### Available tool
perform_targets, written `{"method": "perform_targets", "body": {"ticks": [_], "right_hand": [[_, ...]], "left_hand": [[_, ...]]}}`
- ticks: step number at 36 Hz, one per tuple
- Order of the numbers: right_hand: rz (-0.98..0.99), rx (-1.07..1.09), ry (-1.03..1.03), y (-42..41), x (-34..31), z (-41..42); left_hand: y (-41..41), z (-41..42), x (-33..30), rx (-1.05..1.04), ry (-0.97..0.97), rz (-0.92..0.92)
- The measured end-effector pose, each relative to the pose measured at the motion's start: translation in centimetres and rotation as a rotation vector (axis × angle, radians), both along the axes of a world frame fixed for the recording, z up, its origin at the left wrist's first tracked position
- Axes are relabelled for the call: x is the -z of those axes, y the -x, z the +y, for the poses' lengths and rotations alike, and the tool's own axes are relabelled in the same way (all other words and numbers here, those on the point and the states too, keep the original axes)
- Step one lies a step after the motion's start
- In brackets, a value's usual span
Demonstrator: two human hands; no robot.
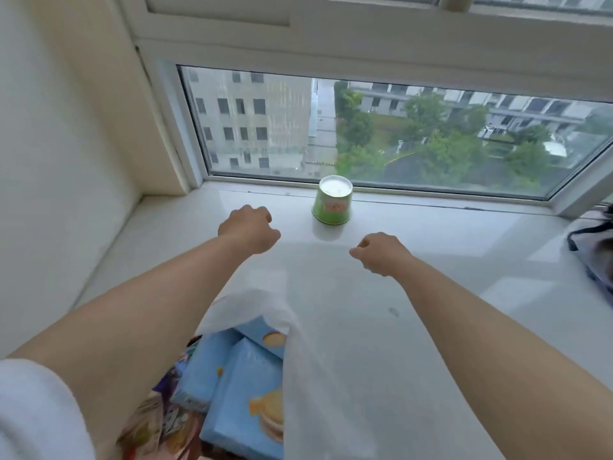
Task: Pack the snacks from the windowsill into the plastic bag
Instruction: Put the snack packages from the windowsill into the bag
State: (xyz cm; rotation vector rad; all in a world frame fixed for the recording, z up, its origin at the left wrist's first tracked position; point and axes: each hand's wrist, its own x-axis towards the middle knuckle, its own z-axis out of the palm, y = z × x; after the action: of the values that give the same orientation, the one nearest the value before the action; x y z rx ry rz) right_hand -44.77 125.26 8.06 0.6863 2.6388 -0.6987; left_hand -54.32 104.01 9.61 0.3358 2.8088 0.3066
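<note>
A green snack cup stands upside down on the white windowsill, close to the window glass. My left hand is just left of the cup and my right hand is in front of it to the right, both a little short of it. Both hands have curled fingers and hold the top edge of a thin white plastic bag stretched between them. Lower in the bag lie blue biscuit boxes and a colourful snack packet.
A cream wall and window frame close off the left side. A grey and dark bag lies on the sill at the right edge. The glass pane runs along the back of the sill.
</note>
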Motion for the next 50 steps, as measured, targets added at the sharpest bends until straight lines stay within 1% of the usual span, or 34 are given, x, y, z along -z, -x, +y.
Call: {"method": "perform_targets", "body": {"ticks": [4,10,15,18,21,23,27,32,36,40,43,48,50], "right_hand": [[-0.061,-0.024,-0.038,4.4,2.8,4.0],[-0.051,-0.067,-0.134,12.1,7.7,7.7],[0.079,-0.067,-0.252,18.4,12.6,9.0],[0.168,-0.06,-0.342,21.6,14.4,9.0],[0.181,-0.093,-0.396,24.9,15.7,8.8],[0.178,-0.116,-0.412,26.9,16.2,8.8],[0.142,-0.104,-0.36,30.2,16.7,9.2],[0.064,-0.054,-0.229,32.3,17.7,10.0],[0.109,-0.041,-0.247,31.7,18.3,9.6],[0.101,-0.053,-0.291,29.5,18.4,8.9],[0.106,-0.077,-0.292,26.7,18.3,8.2],[0.09,-0.095,-0.207,19.6,17.8,6.5],[0.094,-0.044,-0.147,16.6,17.0,5.9]], "left_hand": [[4.4,3.6,3.4,-0.015,0.074,-0.045],[10.8,8.0,10.2,-0.021,0.12,-0.084],[15.1,10.9,17.2,0.035,0.14,-0.122],[16.8,11.5,20.8,0.075,0.154,-0.198],[17.8,11.6,24.8,0.095,0.263,-0.263],[18.9,11.8,26.7,0.087,0.281,-0.271],[20.6,12.1,27.1,0.06,0.24,-0.284],[20.9,12.3,27.6,0.086,0.269,-0.272],[20.8,12.2,27.6,0.093,0.273,-0.286],[19.0,11.3,26.5,0.084,0.227,-0.309],[17.6,10.0,25.7,0.139,0.262,-0.336],[13.7,6.8,23.1,0.254,0.389,-0.428],[12.2,5.3,21.7,0.216,0.354,-0.511]]}}
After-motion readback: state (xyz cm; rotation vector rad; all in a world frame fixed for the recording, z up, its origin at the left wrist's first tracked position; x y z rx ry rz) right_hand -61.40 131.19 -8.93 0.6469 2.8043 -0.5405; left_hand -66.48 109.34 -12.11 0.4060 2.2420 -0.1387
